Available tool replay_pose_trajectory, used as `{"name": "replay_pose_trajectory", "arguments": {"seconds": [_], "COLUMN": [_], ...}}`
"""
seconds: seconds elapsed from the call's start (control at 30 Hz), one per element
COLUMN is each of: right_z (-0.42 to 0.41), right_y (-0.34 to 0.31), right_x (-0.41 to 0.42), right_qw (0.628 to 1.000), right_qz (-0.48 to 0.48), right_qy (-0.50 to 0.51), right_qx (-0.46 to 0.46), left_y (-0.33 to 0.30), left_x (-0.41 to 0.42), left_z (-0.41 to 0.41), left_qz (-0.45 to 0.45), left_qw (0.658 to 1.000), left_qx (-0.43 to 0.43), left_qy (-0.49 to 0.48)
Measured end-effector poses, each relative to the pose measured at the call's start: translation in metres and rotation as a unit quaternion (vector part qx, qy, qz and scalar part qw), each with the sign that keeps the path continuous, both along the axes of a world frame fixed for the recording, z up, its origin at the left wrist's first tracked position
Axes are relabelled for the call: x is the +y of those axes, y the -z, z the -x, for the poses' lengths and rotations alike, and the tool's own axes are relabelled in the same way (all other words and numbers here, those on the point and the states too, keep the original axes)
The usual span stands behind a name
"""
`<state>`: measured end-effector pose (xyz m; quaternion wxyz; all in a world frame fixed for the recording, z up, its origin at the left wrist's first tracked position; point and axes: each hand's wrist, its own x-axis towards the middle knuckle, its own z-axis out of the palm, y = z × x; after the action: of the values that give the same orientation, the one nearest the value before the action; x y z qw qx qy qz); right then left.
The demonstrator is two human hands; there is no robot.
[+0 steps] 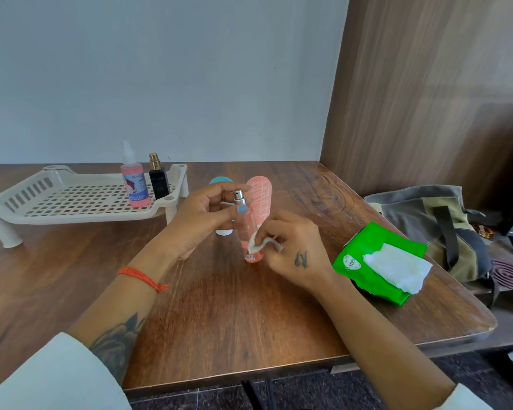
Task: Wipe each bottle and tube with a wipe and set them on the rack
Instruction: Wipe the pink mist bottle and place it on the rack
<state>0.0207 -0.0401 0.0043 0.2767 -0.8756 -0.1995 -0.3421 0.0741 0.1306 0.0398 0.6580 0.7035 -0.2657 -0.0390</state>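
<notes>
Both hands are up over the middle of the wooden surface (219, 315), working on one slim pink spray bottle (251, 238). The left hand (202, 220) has its fingers (243, 209) closed around the bottle's upper part, just under the silver nozzle, holding it upright with its base just above or on the wood (hard to tell which). The right hand (293, 247) pinches a small folded white wipe (256, 242) between thumb and fingertips, pressed against the bottle's lower side.

Behind the hands lies a salmon-pink tube (261, 199), and beside it a teal tube (221, 181) peeks out, mostly hidden by the left hand; a white cap (224, 232) shows below the palm.

Over at the left sits the cream slotted rack (71, 199) on its legs, and two items stand on its right end: a pink spray bottle with a clear top (134, 184) and, right beside it, a black bottle with a gold cap (158, 180).

To the right, near the surface's edge, rests the green pack of wipes (376, 261) with a white sheet pulled out on top. Past the edge, a grey and olive bag (427, 220) sits lower down.
</notes>
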Motion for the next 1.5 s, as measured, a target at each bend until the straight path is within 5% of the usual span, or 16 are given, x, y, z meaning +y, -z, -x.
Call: {"name": "replay_pose_trajectory", "arguments": {"seconds": [0.17, 0.4, 0.8, 1.03, 1.3, 1.5], "right_z": [0.001, 0.000, 0.001, 0.003, -0.008, -0.006], "right_y": [0.000, -0.002, 0.000, -0.004, 0.005, 0.003], "right_x": [-0.001, 0.007, -0.001, 0.005, 0.004, 0.003], "right_qw": [0.989, 0.992, 0.991, 0.975, 0.961, 0.976], "right_qz": [0.115, -0.027, 0.089, -0.034, 0.158, 0.016], "right_qy": [0.007, 0.055, 0.029, 0.067, 0.058, 0.024], "right_qx": [0.088, -0.109, 0.094, -0.209, -0.221, -0.218], "left_y": [0.002, 0.000, 0.004, 0.007, 0.011, 0.009], "left_x": [-0.002, -0.003, -0.003, -0.005, -0.010, -0.009], "left_z": [-0.002, 0.001, -0.001, -0.001, 0.001, -0.001], "left_qz": [-0.069, -0.058, -0.116, -0.123, -0.149, -0.150], "left_qw": [0.998, 0.998, 0.993, 0.992, 0.984, 0.986], "left_qx": [0.004, 0.020, 0.005, -0.027, -0.083, -0.070], "left_qy": [0.012, 0.032, 0.018, -0.006, -0.045, -0.022]}}
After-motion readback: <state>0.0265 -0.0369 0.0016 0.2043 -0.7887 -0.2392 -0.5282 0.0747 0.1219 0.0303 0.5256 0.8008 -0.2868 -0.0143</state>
